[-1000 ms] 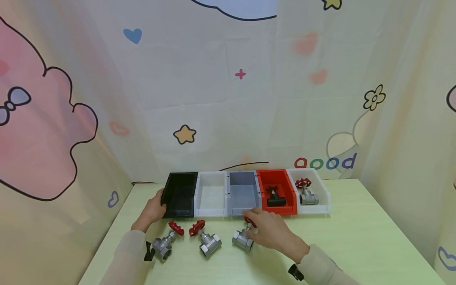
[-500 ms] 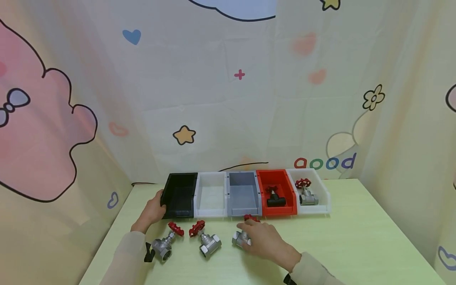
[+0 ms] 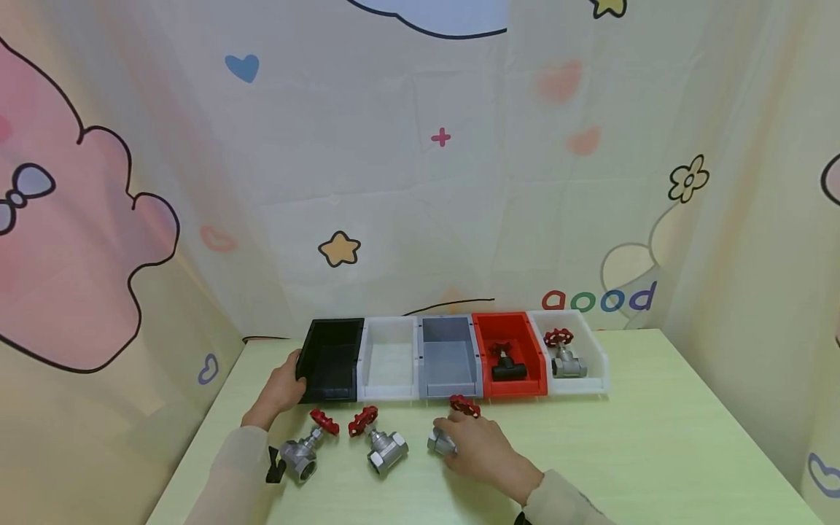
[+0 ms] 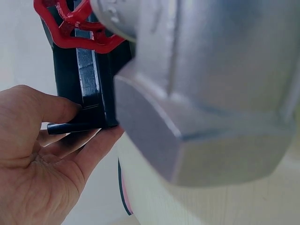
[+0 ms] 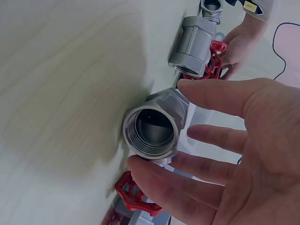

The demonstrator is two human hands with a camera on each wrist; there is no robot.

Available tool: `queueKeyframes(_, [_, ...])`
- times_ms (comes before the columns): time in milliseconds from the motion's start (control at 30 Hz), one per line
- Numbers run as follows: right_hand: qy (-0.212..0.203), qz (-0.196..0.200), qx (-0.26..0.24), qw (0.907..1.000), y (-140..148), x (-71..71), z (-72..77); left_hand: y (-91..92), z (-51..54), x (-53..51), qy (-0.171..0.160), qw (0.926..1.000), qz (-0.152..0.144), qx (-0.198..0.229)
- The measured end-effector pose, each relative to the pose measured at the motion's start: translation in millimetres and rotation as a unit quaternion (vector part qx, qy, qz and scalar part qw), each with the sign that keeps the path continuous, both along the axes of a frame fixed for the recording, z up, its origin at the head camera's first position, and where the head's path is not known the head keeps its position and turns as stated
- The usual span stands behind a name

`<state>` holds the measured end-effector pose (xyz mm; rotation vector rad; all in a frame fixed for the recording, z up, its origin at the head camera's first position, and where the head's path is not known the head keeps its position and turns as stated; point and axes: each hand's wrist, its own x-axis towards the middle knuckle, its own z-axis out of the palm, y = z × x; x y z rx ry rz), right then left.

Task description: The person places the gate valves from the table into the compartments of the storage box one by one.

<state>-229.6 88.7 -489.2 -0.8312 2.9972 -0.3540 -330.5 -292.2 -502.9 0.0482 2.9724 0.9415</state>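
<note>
My left hand (image 3: 281, 386) grips the left side of the black bin (image 3: 331, 361); the left wrist view shows its thumb on the edge and the fingers around the wall. My right hand (image 3: 482, 448) has thumb and fingers on either side of the body of a silver gate valve (image 5: 152, 131), which lies on the table with its red handwheel (image 3: 464, 406) towards the bins. The hand hides part of this valve in the head view. Two similar valves lie further left, a middle valve (image 3: 383, 445) and a left valve (image 3: 302, 456) near my left forearm.
Joined in a row with the black bin are a white bin (image 3: 390, 357), a grey bin (image 3: 449, 357), a red bin (image 3: 495, 328) and another white bin (image 3: 593, 357). A black valve (image 3: 508, 368) lies in the red bin, a silver valve (image 3: 567, 364) in the right white one.
My right hand has shifted from beside the right valve's handwheel back onto its body, uncovering the handwheel. The left hand stays on the black bin.
</note>
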Motion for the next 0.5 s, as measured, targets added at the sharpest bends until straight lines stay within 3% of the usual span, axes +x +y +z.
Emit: queueKeyframes(500, [0.016, -0.009, 0.011, 0.9998, -6, -6.4, -13.9, 0.9, -0.5, -0.2, 0.000, 0.9999, 0.007, -0.007])
